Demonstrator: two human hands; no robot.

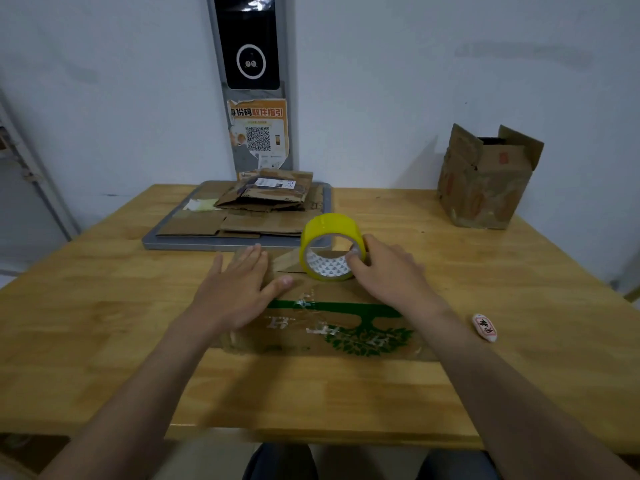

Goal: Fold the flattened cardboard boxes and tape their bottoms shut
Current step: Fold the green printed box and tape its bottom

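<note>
Your left hand presses flat on the box, judged light but stiff, lying on the surface, while your right hand grips the tape roll by its rim, a sound hold.

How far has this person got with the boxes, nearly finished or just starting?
Early on. One upright box stands at the far right, top flaps open, so it looks done. In hand: the left hand presses flat on a green-printed box while the right hand grips the yellow tape roll on it. Left: a stack of flattened boxes on the grey tray.
</note>
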